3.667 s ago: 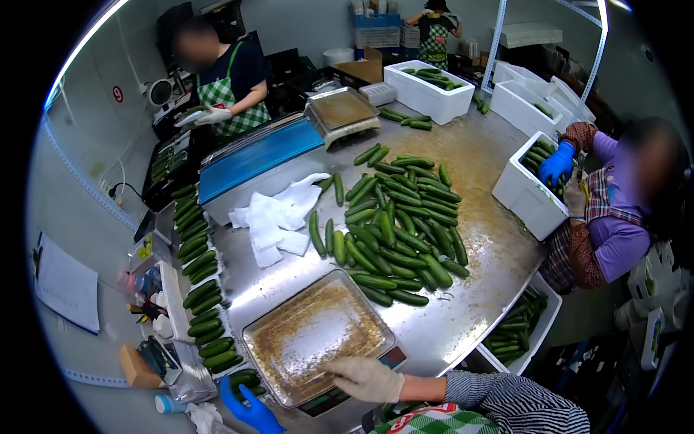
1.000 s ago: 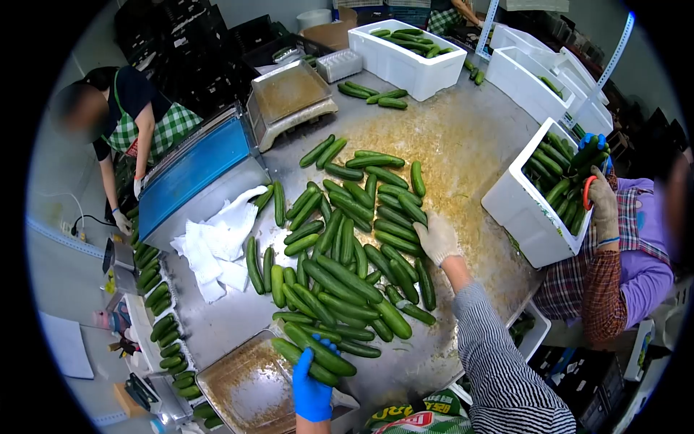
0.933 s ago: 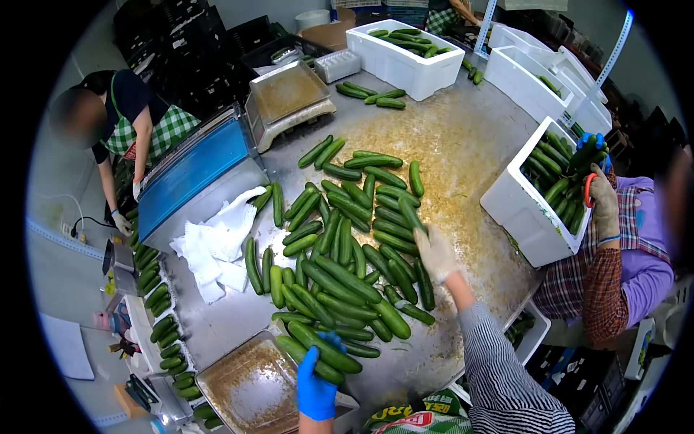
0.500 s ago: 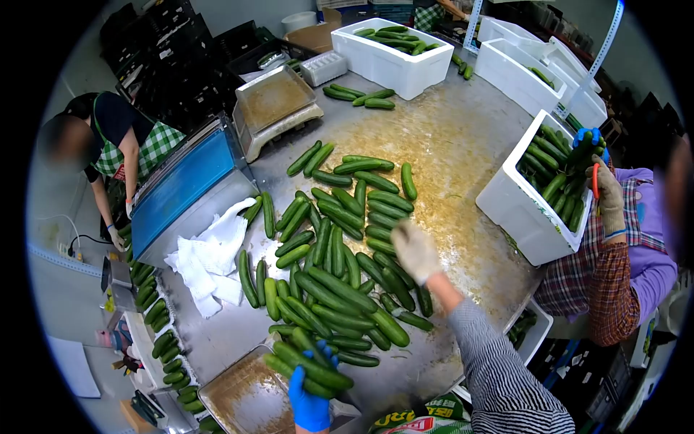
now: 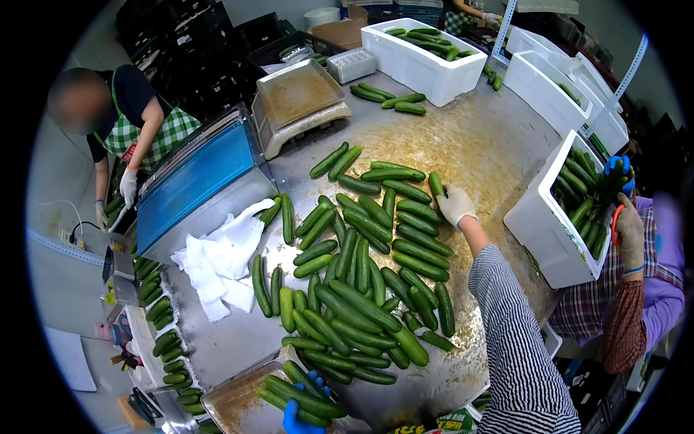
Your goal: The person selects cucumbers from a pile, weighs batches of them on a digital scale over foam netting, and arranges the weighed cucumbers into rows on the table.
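My left hand point(image 5: 302, 420), in a blue glove, is closed around several cucumbers point(image 5: 300, 400) at the bottom of the view, above a metal weighing pan point(image 5: 230, 400). Partly hidden by the cucumbers, its fingertips show behind them. On the far right side of the pile, my right hand point(image 5: 457, 205) wears an off-white glove. Its fingers close on the near end of a single cucumber point(image 5: 435, 184), which lies on the steel table point(image 5: 477, 152). Between my hands spreads a loose pile of cucumbers point(image 5: 354, 304).
White foam boxes with cucumbers stand at the back point(image 5: 426, 69) and right point(image 5: 553, 217). A co-worker's hand point(image 5: 629, 224) holds an orange-handled tool there. A scale point(image 5: 300, 101), a blue-topped machine point(image 5: 195, 188) and white cloths point(image 5: 217, 264) lie left. Another person point(image 5: 144, 123) works beyond.
My right hand has moved away from me across the pile to the lone cucumber. My left hand has dropped lower with its cucumbers, over the pan. The whole view has shifted slightly.
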{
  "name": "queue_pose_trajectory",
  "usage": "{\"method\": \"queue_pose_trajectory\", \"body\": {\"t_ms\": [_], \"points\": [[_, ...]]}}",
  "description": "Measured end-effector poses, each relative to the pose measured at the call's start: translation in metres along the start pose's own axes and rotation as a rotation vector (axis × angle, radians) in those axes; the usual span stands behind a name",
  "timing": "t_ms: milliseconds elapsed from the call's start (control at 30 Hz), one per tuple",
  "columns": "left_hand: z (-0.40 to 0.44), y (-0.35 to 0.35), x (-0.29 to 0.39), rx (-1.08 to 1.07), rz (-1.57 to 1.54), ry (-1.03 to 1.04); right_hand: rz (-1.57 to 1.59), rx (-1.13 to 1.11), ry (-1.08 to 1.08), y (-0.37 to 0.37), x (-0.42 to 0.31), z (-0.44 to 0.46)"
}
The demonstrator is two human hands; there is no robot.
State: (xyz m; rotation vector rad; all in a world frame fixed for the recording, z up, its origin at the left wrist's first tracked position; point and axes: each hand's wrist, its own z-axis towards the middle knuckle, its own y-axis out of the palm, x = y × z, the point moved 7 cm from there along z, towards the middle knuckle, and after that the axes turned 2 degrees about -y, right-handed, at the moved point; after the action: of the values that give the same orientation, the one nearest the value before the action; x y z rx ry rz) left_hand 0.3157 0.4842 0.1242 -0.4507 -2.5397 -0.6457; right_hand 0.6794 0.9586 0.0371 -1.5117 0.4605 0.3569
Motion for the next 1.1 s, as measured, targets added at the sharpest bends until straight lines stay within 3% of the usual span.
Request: {"method": "queue_pose_trajectory", "body": {"t_ms": [67, 200, 400, 533, 600, 667, 767, 833, 867, 900, 1000, 1100], "points": [[0.004, 0.001, -0.001, 0.002, -0.020, -0.013, -0.276, 0.115, -0.158, -0.018, -0.041, -0.010], [0.008, 0.010, -0.004, 0.011, -0.012, -0.009, -0.144, 0.283, -0.531, -0.011, -0.116, 0.000], [0.013, 0.015, -0.008, -0.022, -0.049, -0.012, -0.357, -0.018, -0.455, 0.039, -0.139, 0.045], [0.009, -0.010, 0.002, -0.002, -0.034, 0.020, 0.143, -0.234, -0.105, 0.025, -0.117, 0.025], [-0.012, -0.007, 0.026, 0.196, 0.042, 0.162, 0.437, -0.290, -0.083, 0.015, -0.121, -0.022], [-0.007, -0.053, 0.033, 0.190, 0.097, 0.154, 0.581, -0.436, -0.182, 0.005, -0.142, -0.092], [-0.025, -0.070, 0.058, 0.334, 0.451, 0.368, 0.605, -0.744, -0.310, -0.001, -0.201, -0.217], [-0.014, -0.107, 0.061, 0.398, 0.677, 0.499, 0.787, -0.831, -0.560, 0.028, -0.218, -0.301], [-0.011, -0.121, 0.058, 0.422, 0.677, 0.531, 0.744, -0.880, -0.582, 0.063, -0.218, -0.348], [-0.010, -0.126, 0.058, 0.445, 0.674, 0.564, 0.765, -0.960, -0.240, 0.042, -0.237, -0.369], [-0.008, -0.142, 0.058, 0.456, 0.698, 0.623, 0.599, -0.732, -0.367, 0.038, -0.270, -0.426], [-0.010, -0.146, 0.061, 0.444, 0.651, 0.700, 0.552, -0.597, -0.682, 0.027, -0.283, -0.448]]}}
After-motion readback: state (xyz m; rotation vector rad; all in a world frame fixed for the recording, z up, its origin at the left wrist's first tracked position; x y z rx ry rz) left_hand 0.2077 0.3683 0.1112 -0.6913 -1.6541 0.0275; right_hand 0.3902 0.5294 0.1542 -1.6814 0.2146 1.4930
